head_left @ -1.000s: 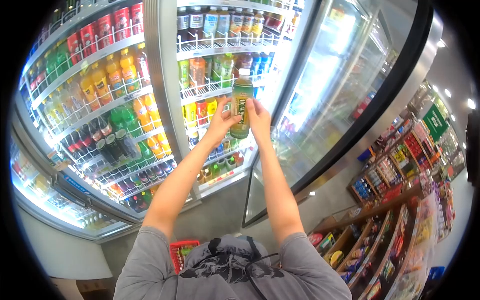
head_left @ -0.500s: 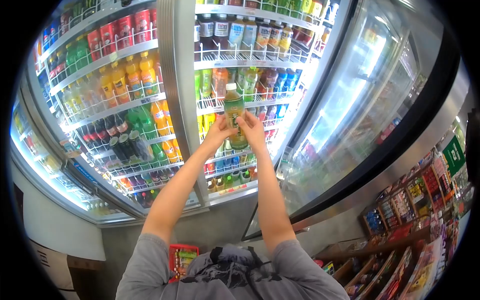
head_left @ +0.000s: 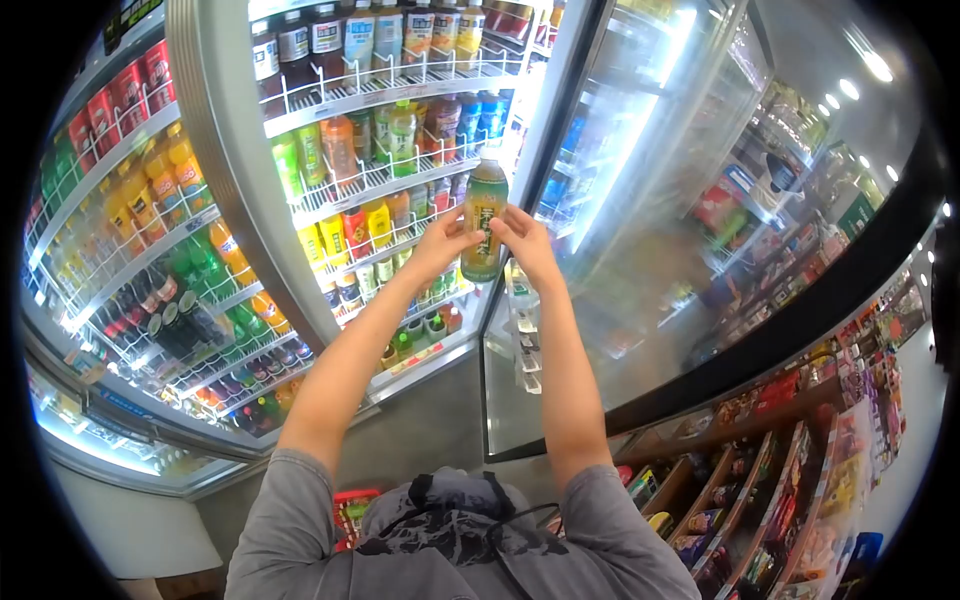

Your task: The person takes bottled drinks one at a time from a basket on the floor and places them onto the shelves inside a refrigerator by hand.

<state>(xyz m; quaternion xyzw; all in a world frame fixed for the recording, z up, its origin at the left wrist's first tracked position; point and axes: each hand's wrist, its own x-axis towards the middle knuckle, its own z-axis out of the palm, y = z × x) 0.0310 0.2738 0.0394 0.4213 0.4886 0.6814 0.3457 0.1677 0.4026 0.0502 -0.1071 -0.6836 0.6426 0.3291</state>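
A green and yellow drink bottle [head_left: 484, 215] with a pale cap is held upright in front of me, near the inner edge of the open cooler door. My left hand [head_left: 447, 245] grips it from the left side, thumb on the label. From the right, my right hand [head_left: 525, 240] grips it too, its thumb also against the label. Behind the bottle are cooler shelves [head_left: 385, 95] with rows of drinks: dark and pale bottles above, green, orange and blue ones below.
The open glass door [head_left: 640, 250] stands at the right. At the left is a closed cooler section [head_left: 150, 250] with cans and bottles. A red basket [head_left: 352, 508] is on the floor by my body. Snack racks [head_left: 740, 500] fill the lower right.
The view has turned right, so the cooler shelves now lie further left and more of the door shows. Both hands still hold the bottle, now in front of the door's edge.
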